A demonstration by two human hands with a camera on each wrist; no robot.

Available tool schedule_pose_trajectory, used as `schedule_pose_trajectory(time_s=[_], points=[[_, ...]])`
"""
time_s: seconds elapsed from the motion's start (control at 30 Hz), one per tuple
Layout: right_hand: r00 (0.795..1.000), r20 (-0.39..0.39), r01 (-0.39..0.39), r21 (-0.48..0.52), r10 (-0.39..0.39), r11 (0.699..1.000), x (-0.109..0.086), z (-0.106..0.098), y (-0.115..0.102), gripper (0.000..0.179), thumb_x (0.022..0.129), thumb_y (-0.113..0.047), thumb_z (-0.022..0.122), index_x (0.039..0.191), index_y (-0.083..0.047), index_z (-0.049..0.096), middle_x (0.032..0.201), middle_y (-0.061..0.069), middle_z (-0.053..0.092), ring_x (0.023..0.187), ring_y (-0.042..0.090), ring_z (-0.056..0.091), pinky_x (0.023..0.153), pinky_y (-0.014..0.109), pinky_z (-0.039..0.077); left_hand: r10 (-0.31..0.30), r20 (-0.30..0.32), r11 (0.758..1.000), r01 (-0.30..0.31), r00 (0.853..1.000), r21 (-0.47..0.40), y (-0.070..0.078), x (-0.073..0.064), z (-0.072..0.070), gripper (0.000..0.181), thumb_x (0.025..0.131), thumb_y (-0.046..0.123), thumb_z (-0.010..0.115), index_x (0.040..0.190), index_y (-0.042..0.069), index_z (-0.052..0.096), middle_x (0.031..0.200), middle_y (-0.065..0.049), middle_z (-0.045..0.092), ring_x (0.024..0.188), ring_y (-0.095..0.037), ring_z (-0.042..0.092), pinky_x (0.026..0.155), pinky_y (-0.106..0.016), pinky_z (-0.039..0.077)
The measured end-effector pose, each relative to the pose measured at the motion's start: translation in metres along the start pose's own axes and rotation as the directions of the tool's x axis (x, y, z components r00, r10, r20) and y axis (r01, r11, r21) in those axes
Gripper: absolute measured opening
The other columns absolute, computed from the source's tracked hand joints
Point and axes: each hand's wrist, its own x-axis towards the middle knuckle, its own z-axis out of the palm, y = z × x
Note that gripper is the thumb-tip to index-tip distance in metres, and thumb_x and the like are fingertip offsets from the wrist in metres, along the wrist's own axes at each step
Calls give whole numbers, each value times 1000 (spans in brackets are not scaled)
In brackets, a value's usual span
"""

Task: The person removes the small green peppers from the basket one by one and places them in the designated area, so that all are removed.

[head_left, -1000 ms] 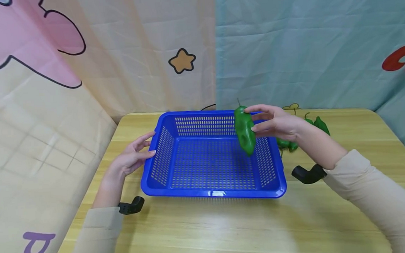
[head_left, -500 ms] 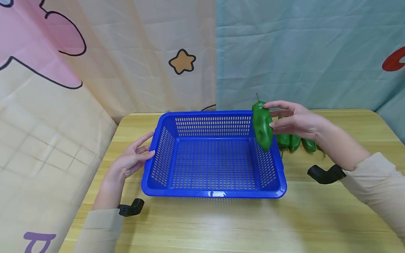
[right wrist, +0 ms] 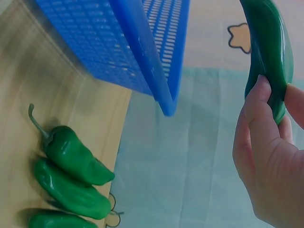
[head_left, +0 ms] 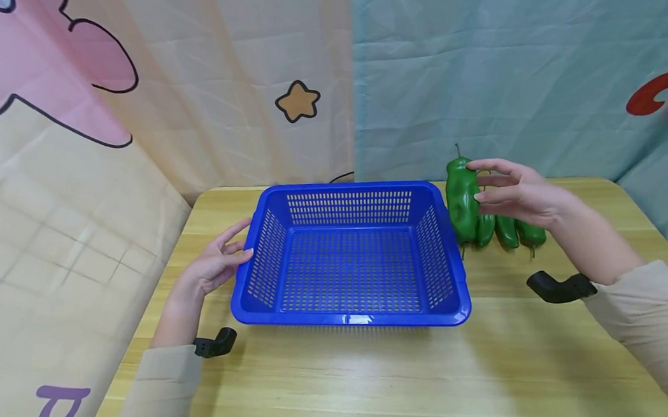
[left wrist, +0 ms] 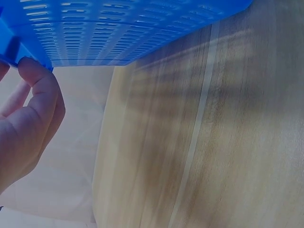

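My right hand (head_left: 519, 191) pinches a long green pepper (head_left: 462, 200) between thumb and fingertips, its thin stem pointing up. The pepper hangs just right of the blue plastic basket (head_left: 352, 322), in front of other green peppers (head_left: 506, 230) on the table. In the right wrist view, fingers (right wrist: 260, 109) press on its lower part. The basket has slotted walls and a slotted floor. Its left rim is held by my left hand (head_left: 213, 263); in the left wrist view, a bent digit (left wrist: 40, 85) touches the rim, and the other fingers are partly hidden.
The basket stands on a light wooden table (head_left: 350, 380). Printed cloth (head_left: 434, 68) hangs behind the table and along its left side. Several peppers lie close together right of the basket, partly behind my right hand.
My right hand has carried the pepper rightward, from over the basket to beyond its right rim. More of the peppers on the table show. The left hand and basket stay almost still.
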Motion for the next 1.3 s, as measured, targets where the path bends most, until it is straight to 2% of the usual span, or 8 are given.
schedule_pose_trajectory(time_s=[0.3,0.57,0.7,0.83,0.97,1.1,1.2,1.3], points=[[1000,-9,29,61,-29,998,-8,-15,3,49,89,13,49,120,-24,56,130,11,31,97,13,61,78,32,54,2,21,1000,-2,1000,-10,0,0,-1,73,92,-9,49,150,11,10,97,-8,63,82,-18,66,72,-29,56],[1000,-24,16,48,-15,999,-12,-23,3,51,90,13,49,120,-27,57,151,23,-5,95,7,60,77,30,54,3,18,1000,-3,1000,3,0,0,-2,74,91,-9,50,150,10,10,98,-8,63,81,-18,66,71,-29,56],[999,-30,21,44,-20,999,-16,-29,4,51,90,13,48,120,-28,58,151,23,-6,96,7,60,77,30,54,3,19,1000,-3,1000,6,0,1,-2,73,91,-9,50,150,10,10,99,-8,63,82,-18,66,71,-30,56],[999,-15,51,71,-50,996,-19,-35,5,50,90,14,47,120,-25,59,137,15,31,97,11,61,76,31,54,-3,17,1000,4,1000,-6,0,1,-1,73,91,-9,50,150,11,11,99,-8,63,83,-19,66,72,-30,56],[997,18,74,128,-77,989,-22,-41,7,49,90,15,45,120,-21,60,117,0,48,97,15,62,76,33,55,-7,15,1000,7,1000,-15,1,0,0,72,92,-9,49,150,12,11,100,-8,63,84,-19,66,72,-30,56],[994,42,90,162,-98,983,-24,-48,10,50,90,16,43,122,-19,59,117,1,51,98,16,62,77,33,54,-8,18,1000,9,1000,-20,1,1,0,72,92,-9,49,150,11,11,100,-8,63,84,-19,66,72,-30,56],[996,22,83,156,-88,984,-26,-54,10,51,90,16,43,122,-21,58,140,11,34,98,14,62,77,32,54,-13,21,999,13,1000,-31,1,1,-1,73,92,-8,49,150,11,10,100,-9,63,84,-20,66,73,-30,56],[998,-14,60,155,-59,986,-28,-58,11,51,91,15,44,122,-23,59,153,16,-9,97,11,61,76,31,54,-18,24,999,19,1000,-45,0,1,-1,73,92,-8,48,150,11,9,102,-9,63,84,-20,66,73,-31,56]])
